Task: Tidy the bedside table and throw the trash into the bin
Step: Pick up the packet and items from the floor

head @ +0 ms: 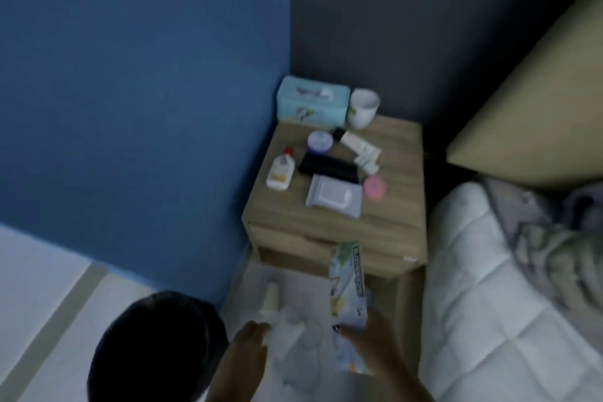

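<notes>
The wooden bedside table (391, 206) stands in the corner with a light blue tissue box (311, 103), a white cup (363, 107), a lotion bottle (280, 170), a purple jar (319, 142), a white tube (359, 143), a black case (328, 168), a wipes pack (334, 196) and a pink round item (375, 187) on it. My right hand (368, 339) is shut on a printed wrapper (347, 287) below the table's front. My left hand (253, 341) grips blurred white trash, a small bottle and crumpled tissue (277, 310). The black bin (156, 346) sits at the lower left.
A bed with a white quilt (489, 287) and a beige pillow (538, 108) fills the right side. A blue wall (146, 91) runs along the left, a dark wall behind the table. The floor is pale with a beige stripe (65, 303).
</notes>
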Available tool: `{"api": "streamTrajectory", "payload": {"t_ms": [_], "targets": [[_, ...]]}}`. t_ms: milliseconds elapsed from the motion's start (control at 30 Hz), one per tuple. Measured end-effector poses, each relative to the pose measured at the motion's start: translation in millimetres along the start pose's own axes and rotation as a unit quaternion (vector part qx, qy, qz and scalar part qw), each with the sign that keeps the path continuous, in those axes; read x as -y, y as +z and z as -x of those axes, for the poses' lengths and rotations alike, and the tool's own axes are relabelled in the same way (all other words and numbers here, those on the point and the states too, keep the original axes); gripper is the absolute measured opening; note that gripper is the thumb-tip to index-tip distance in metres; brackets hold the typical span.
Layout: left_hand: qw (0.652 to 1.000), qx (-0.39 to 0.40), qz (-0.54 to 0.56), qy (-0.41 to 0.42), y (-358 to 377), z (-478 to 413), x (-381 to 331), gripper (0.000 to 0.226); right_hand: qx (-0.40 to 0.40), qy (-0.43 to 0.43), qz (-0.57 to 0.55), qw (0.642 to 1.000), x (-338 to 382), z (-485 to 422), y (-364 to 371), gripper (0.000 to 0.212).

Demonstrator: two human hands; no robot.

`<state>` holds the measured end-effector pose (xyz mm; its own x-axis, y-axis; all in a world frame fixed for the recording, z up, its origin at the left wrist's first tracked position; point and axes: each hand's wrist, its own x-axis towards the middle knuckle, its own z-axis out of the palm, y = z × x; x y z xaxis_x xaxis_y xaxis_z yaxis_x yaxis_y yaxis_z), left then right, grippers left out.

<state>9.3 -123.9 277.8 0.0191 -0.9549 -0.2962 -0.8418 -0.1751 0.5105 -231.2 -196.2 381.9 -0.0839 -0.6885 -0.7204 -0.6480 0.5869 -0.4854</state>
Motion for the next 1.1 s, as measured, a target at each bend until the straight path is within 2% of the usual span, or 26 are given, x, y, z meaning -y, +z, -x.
{"api": "streamTrajectory", "payload": {"t_ms": [67,133,267,367,500,667,767,933,1033,1100], "targets": [[0.999,-0.016,0.044,-0.008,-50,-27,-52,0.045,-0.028,-0.019,-0.069,0.997,27,-10,-38,0.022],[0.997,-0.063,0.049,-0.003,-99,-76,-101,0.041,-0.068,-0.052,-0.067,0.994,60,-31,-83,0.036],[0.994,-0.094,0.057,-0.014,-146,-169,-159,0.037,-0.113,-0.096,-0.076,0.986,97,-83,-154,0.032],[0.992,-0.116,0.051,-0.005,-152,-238,-179,0.039,-0.121,-0.095,-0.077,0.985,114,-136,-187,0.033],[0.991,-0.126,0.043,-0.017,-151,-304,-199,0.028,-0.125,-0.085,-0.078,0.985,126,-202,-210,0.037],[0.992,-0.116,0.037,-0.032,-123,-347,-191,0.033,-0.093,-0.087,-0.060,0.990,131,-264,-213,0.039],[0.991,-0.132,-0.011,-0.033,-113,-347,-189,0.043,-0.078,-0.083,-0.041,0.993,129,-278,-212,0.051],[0.980,-0.158,-0.120,-0.033,-110,-337,-185,0.092,-0.119,-0.088,0.074,0.986,119,-277,-213,0.081],[0.976,-0.168,-0.133,-0.029,-115,-333,-178,0.101,-0.131,-0.076,0.135,0.979,120,-271,-219,0.106],[0.975,-0.180,-0.131,-0.009,-120,-326,-175,0.101,-0.142,-0.087,0.129,0.978,123,-263,-222,0.104]]}}
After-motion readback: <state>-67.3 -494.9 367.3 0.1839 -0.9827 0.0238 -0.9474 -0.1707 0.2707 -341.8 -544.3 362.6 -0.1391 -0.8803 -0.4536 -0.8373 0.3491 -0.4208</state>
